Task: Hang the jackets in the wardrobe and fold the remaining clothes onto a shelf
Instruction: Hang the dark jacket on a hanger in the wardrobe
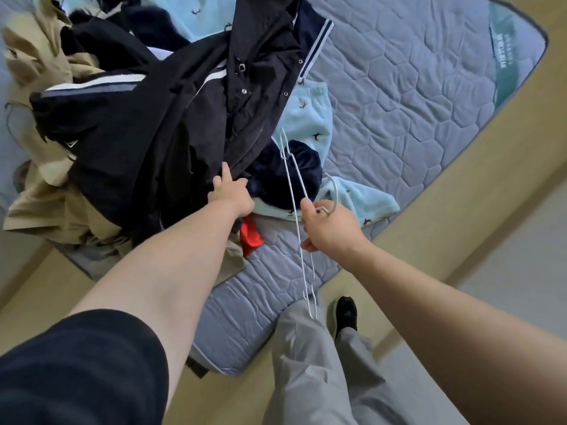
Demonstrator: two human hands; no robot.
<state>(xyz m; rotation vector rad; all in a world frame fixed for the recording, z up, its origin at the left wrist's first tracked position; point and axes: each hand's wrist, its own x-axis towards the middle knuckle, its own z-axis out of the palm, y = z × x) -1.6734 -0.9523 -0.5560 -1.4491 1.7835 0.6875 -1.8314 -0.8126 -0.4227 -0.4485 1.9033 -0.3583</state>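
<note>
So that the black jacket [159,124] heaped on the mattress [399,96] can be hung, the left hand [231,194] pinches its edge while the right hand [329,230] grips a wire hanger [296,191] ready.

Quilted mattress [399,96] bears heaped clothes [147,118].

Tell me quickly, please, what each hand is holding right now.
Left hand: gripping the black jacket.
Right hand: holding a white wire hanger.
</note>
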